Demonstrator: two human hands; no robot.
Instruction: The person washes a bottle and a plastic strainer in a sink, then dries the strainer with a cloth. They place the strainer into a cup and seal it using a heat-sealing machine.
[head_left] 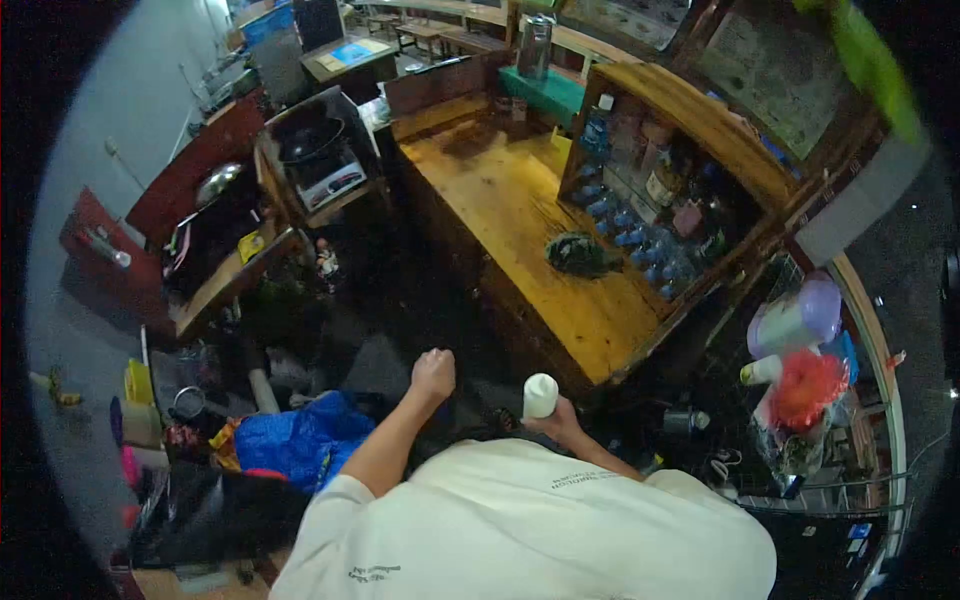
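My right hand [560,424] is wrapped around a white bottle [541,393], which I hold upright in front of my body. The bottle's top faces up toward the camera; any label is out of sight. To its left, my left hand [433,374] hangs over the dark floor as a fist, knuckles up. Whether anything lies inside that fist is hidden. The wooden counter [510,235] stands ahead of both hands, and neither touches it. On the counter sits a dark green rounded bundle [582,255].
A glass-fronted cabinet [690,160] with several blue-capped bottles stands on the counter. At left is a blue bag [305,438]; beyond it, a wooden stand holds a black pan [312,140]. A red plastic bundle [808,388] and a purple container [798,315] are at right.
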